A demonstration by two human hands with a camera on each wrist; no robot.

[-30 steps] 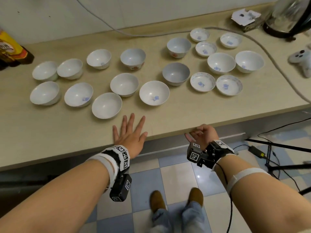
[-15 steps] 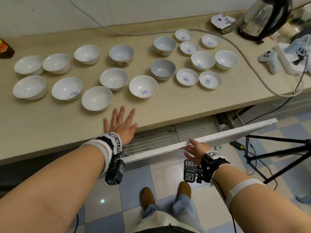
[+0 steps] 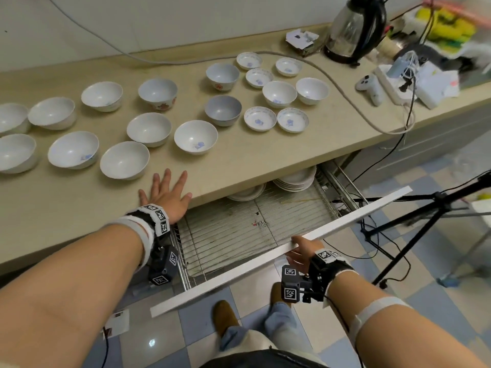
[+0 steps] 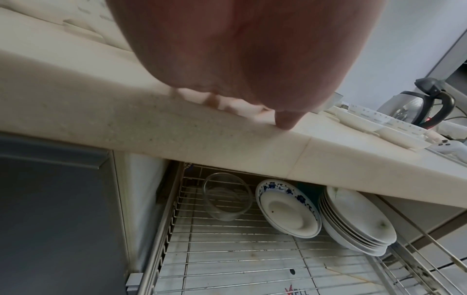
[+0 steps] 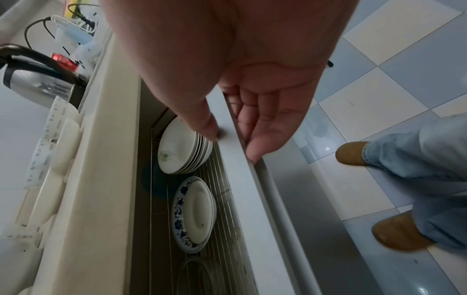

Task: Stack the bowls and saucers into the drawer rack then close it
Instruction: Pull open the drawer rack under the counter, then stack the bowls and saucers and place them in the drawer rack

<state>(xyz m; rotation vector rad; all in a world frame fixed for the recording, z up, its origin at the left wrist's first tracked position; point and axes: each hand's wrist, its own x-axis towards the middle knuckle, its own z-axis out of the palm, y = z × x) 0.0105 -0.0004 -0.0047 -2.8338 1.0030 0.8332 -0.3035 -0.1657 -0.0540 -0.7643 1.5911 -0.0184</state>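
Note:
Several white bowls (image 3: 195, 136) and small blue-patterned saucers (image 3: 259, 118) stand spread over the beige counter (image 3: 239, 166). Below it the drawer stands pulled out, its wire rack (image 3: 239, 235) bare at the front. A stack of plates (image 4: 353, 219), a blue-rimmed plate (image 4: 285, 207) and a glass bowl (image 4: 227, 196) sit at the rack's back. My right hand (image 3: 300, 248) pinches the white drawer front (image 3: 239, 270), thumb on top and fingers (image 5: 255, 143) under its lip. My left hand (image 3: 166, 192) lies flat on the counter's edge with fingers spread.
A kettle (image 3: 356, 27), a white controller (image 3: 370, 86), a power strip and a grey cable (image 3: 345, 96) occupy the counter's right end. A black tripod (image 3: 438, 208) stands on the tiled floor right of the drawer. My feet (image 3: 225, 314) are just below the drawer front.
The drawer was closed, then slid out toward me under my right hand; the rack and plates now show. My left hand has stayed flat on the counter.

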